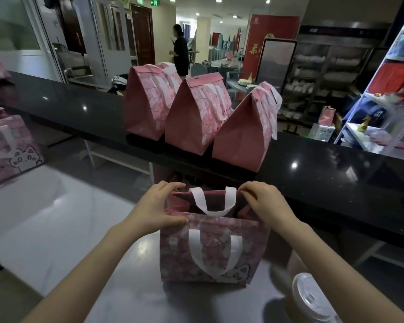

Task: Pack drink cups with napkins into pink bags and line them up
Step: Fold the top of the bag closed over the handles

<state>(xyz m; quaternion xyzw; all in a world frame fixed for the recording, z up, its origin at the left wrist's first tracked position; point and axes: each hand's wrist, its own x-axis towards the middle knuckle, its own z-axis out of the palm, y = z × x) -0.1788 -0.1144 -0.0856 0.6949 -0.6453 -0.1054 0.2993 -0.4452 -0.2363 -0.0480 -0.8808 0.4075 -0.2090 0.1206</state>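
Note:
An open pink bag (210, 250) with white handles and a cat print stands upright on the steel worktop (135, 276) in front of me. My left hand (156, 210) grips the left end of its mouth, thumb on the near panel and fingers on the far rim. My right hand (264, 206) pinches the right end of the mouth the same way. The inside of the bag is dark and I cannot see what it holds. A drink cup (313, 299) with a clear lid stands at the lower right, near my right forearm. Three closed pink bags (196, 120) stand in a row on the black counter.
The black counter (336, 187) runs across above the worktop. More pink bags (7, 145) lie at the left edge. A person (181, 50) stands far back in the room. Metal shelving (383, 94) with goods stands at the right.

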